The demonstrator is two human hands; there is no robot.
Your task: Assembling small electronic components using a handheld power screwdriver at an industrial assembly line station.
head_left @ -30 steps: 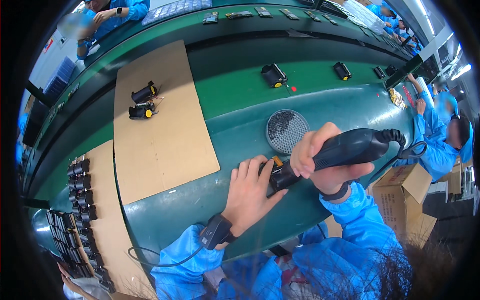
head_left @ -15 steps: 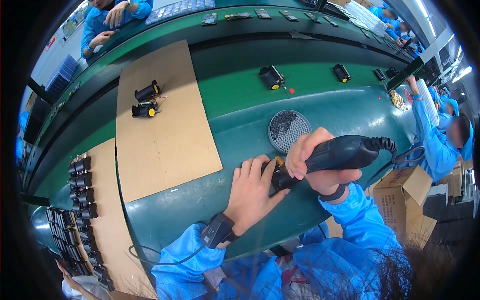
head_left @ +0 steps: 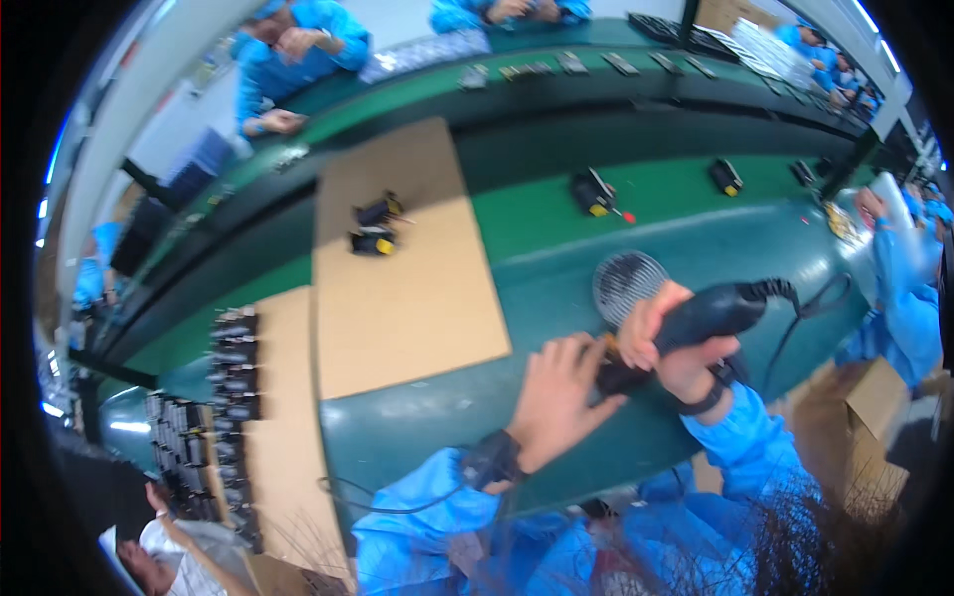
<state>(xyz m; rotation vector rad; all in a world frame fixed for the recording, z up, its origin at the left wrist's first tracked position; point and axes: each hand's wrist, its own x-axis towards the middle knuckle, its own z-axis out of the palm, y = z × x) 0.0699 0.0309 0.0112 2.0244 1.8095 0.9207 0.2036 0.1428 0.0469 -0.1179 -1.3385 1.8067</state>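
My left hand presses on a small black device on the green bench, fingers bent along its far side and thumb stretched on the near side. An orange bit shows at the device's far edge. My right hand is wrapped round a black power screwdriver with a coiled cord. The screwdriver's tip end points at the device, but blur and my fingers hide whether it touches. Just beyond my right hand lies a round grey dish with dark small pieces in it.
Two black units lie on a cardboard sheet left of my hands. Several black units stand in rows further left. More black units sit on the green conveyor. An open carton is at right. People in blue work around.
My view has swung left, so the whole scene sits further right and is blurred. Both hands keep about the same place on the device and screwdriver.
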